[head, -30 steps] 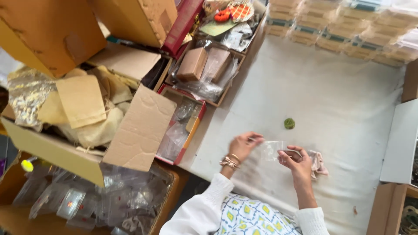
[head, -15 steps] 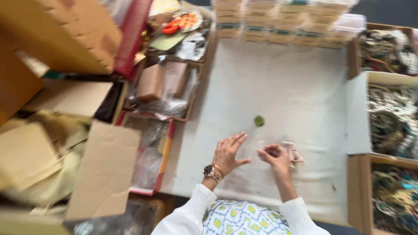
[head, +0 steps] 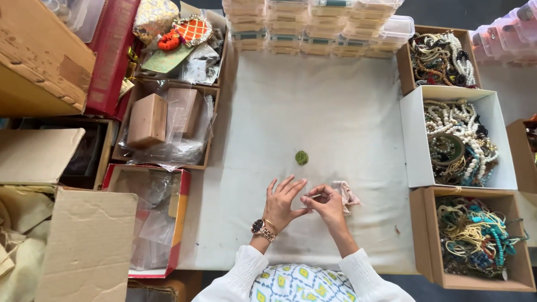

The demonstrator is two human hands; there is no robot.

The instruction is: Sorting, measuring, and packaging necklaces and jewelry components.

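Note:
My left hand (head: 282,201) lies on the white cloth (head: 335,117) with its fingers spread apart, its fingertips next to my right hand. My right hand (head: 325,206) pinches the edge of a small clear plastic pouch (head: 311,197) between thumb and forefinger; the pouch is thin and hard to make out. Just right of that hand, touching it, lies a crumpled pale pink scrap of fabric (head: 348,193). A small round green object (head: 302,157) rests alone on the cloth a little beyond my hands.
Boxes of bead necklaces line the right: a brown one (head: 441,59), a white one (head: 460,140), another brown one (head: 475,237). Stacked clear plastic containers (head: 313,28) stand at the far edge. On the left are a cardboard tray (head: 162,123) and a red box of clear bags (head: 151,218).
The view has swung right, bringing the bead boxes in. My left hand let go of the pouch edge and spread flat. My hands have drawn closer together.

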